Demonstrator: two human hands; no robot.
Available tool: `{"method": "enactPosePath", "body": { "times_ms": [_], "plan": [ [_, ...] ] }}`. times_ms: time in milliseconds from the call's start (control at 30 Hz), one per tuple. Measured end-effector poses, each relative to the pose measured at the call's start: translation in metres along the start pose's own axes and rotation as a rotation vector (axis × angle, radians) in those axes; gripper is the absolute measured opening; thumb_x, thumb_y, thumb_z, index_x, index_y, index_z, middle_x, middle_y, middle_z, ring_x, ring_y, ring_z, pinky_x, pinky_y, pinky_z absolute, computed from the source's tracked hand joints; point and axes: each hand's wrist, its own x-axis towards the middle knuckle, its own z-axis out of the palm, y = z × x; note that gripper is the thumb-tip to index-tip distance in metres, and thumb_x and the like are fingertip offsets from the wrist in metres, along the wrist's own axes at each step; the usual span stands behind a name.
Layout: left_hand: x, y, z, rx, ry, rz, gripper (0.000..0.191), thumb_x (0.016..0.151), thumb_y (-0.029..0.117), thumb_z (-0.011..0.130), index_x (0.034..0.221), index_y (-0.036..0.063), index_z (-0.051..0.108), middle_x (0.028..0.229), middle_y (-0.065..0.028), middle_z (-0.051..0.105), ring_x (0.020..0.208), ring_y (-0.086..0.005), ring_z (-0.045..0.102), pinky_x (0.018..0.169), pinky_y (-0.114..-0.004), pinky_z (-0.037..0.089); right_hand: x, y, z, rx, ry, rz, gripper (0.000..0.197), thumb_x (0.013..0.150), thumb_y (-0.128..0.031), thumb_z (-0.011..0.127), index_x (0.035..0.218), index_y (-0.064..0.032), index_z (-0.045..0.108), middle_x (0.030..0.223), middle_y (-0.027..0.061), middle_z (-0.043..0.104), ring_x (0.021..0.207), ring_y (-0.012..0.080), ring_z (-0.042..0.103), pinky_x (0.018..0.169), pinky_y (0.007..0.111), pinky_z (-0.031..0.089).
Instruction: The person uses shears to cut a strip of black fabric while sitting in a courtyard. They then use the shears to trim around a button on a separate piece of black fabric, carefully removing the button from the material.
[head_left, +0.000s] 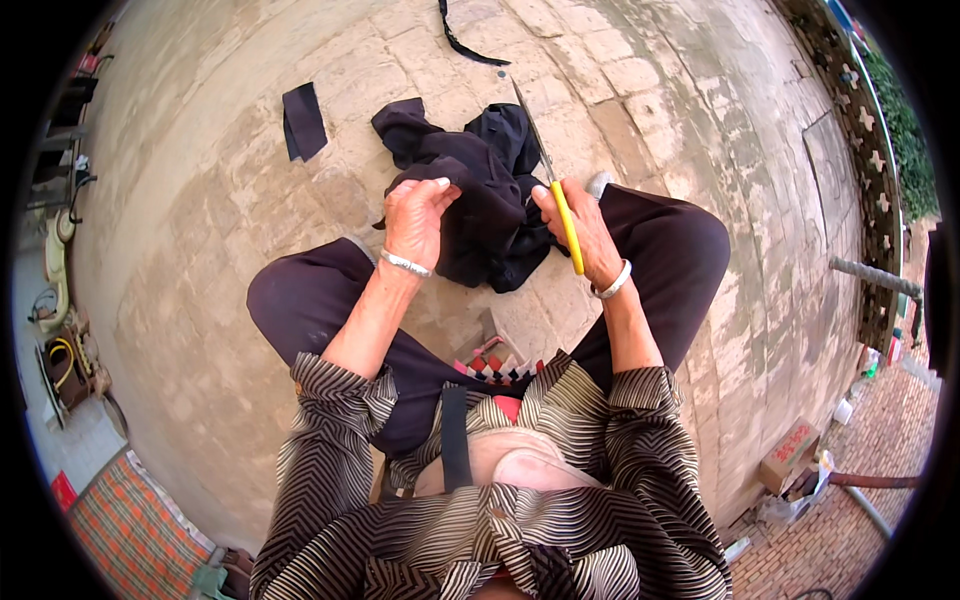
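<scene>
Dark fabric, seemingly a garment (480, 202), hangs bunched between my knees over the paved ground. My left hand (416, 221) pinches its upper left edge between thumb and fingers. In my right hand (585, 225) is a pair of scissors (566, 225) with yellow handles. Their long blades point away from me, along the right side of the cloth, and look closed or nearly so. Whether the blades touch the cloth I cannot tell. Part of the handles is hidden by my fingers.
A dark cloth piece (304, 122) lies on the paving at the left. Farther ahead is a narrow black strip (469, 49), with a small round disc (502, 74) near its end. A cardboard box (790, 452) stands at the right, and a plaid cloth (139, 525) is at the lower left.
</scene>
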Motion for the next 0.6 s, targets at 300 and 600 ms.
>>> {"method": "enactPosePath", "body": {
  "times_ms": [300,600],
  "plan": [
    [-0.012,0.011,0.024,-0.086,-0.02,-0.079,0.006,0.082,0.001,0.057,0.078,-0.0006,0.061,0.086,-0.0132,0.067,0.085,-0.0286,0.067,0.083,-0.049,0.055,-0.012,0.008,0.028,0.34,0.007,-0.208,0.041,0.07,-0.001,0.07,0.105,-0.003,0.049,0.089,0.0084,0.059,0.082,0.0167,0.057,0.075,0.029,0.047],
    [-0.019,0.016,0.022,-0.072,-0.18,-0.117,0.006,0.086,0.003,0.056,0.083,0.001,0.06,0.093,-0.015,0.068,0.091,-0.0319,0.066,0.087,-0.052,0.054,0.002,0.007,0.046,0.152,-0.048,-0.299,0.044,0.068,0.003,0.068,0.107,-0.0033,0.048,0.089,0.0066,0.056,0.083,0.016,0.052,0.077,0.029,0.044]
  ]
}}
